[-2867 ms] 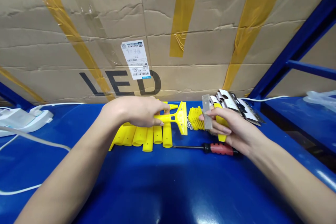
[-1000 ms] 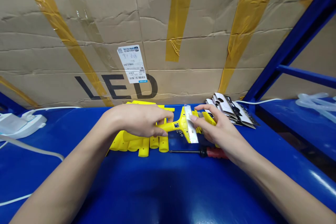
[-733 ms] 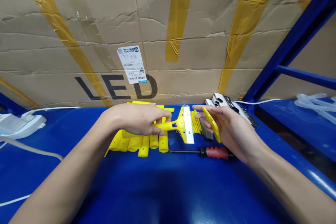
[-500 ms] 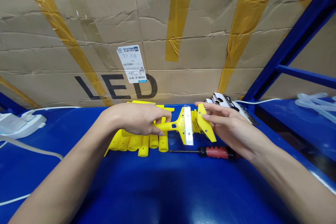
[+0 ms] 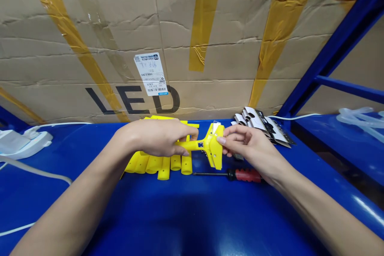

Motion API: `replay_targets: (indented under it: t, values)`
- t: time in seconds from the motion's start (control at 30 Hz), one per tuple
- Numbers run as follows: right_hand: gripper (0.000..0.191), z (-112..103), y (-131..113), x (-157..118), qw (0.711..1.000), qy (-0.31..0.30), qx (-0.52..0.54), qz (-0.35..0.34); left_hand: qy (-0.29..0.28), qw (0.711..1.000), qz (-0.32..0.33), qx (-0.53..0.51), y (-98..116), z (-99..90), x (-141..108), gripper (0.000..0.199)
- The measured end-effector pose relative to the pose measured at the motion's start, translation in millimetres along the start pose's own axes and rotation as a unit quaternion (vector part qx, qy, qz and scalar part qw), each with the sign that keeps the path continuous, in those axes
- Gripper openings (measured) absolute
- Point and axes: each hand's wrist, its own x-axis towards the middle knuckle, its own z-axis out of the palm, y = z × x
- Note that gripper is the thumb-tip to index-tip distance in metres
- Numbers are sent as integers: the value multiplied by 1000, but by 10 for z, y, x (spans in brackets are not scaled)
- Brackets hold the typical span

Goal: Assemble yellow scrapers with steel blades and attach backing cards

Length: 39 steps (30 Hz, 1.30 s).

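Observation:
My left hand (image 5: pixel 156 137) is closed around the handle of a yellow scraper (image 5: pixel 192 145), its head pointing right. In my right hand (image 5: pixel 250 144), thumb and fingers pinch a yellow cover plate (image 5: pixel 216 150) that lies over the scraper head. Only a small clear-wrapped corner of the blade (image 5: pixel 215 127) shows above the plate. Under and behind my left hand lie several yellow scraper handles (image 5: pixel 163 170), partly hidden. A screwdriver (image 5: pixel 244 175) with a red and black grip lies below my right hand, its shaft pointing left.
Black and white printed cards (image 5: pixel 264 126) are piled behind my right hand. A large taped cardboard box (image 5: pixel 234 56) stands along the back of the blue table (image 5: pixel 192 216). At left are a white power strip (image 5: pixel 27 144) and cables; at right, a blue metal frame (image 5: pixel 330 54) and clear plastic pieces (image 5: pixel 360 120).
My right hand has moved left and laid the yellow cover plate over the blade on the scraper head. My left hand keeps its hold on the handle almost unmoved.

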Motion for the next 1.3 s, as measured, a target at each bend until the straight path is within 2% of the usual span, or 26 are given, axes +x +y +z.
replay_targets:
  t: [0.13,0.3,0.47,0.6,0.77,1.0,1.1,1.17,1.23,1.3]
  values:
    - [45,54,38,-8,999,12,-35,-19,-2,1000,18,6,33,-13,0,24]
    - [44,83,48,-21,999,-43,-10,-1,-7,1000,13,10,36,-6,-1,26]
    - [40,113,37,-40,999,-27,23,-9,22,999,3,-25,60,-2,32,30]
    - [41,132,40,-45,999,-16,44,-11,23,999,-8,-34,137,4,120,44]
    - [40,125,42,-49,998,-30,46,-7,27,999,-17,-13,192,35,198,54]
    - [39,127,54,-48,998,-41,43,-9,62,997,-23,-31,114,65,207,62]
    - [34,83,78,-29,999,3,-25,-45,69,995,-55,-42,11,32,164,62]
    - [22,36,107,-17,980,41,-159,-110,65,993,-82,-50,-65,5,129,63]
    - [6,-5,140,-13,931,35,-320,-174,59,992,-104,-42,-123,-13,103,65]
    - [9,-24,170,-16,873,0,-443,-202,51,992,-108,-30,-150,-17,95,64]
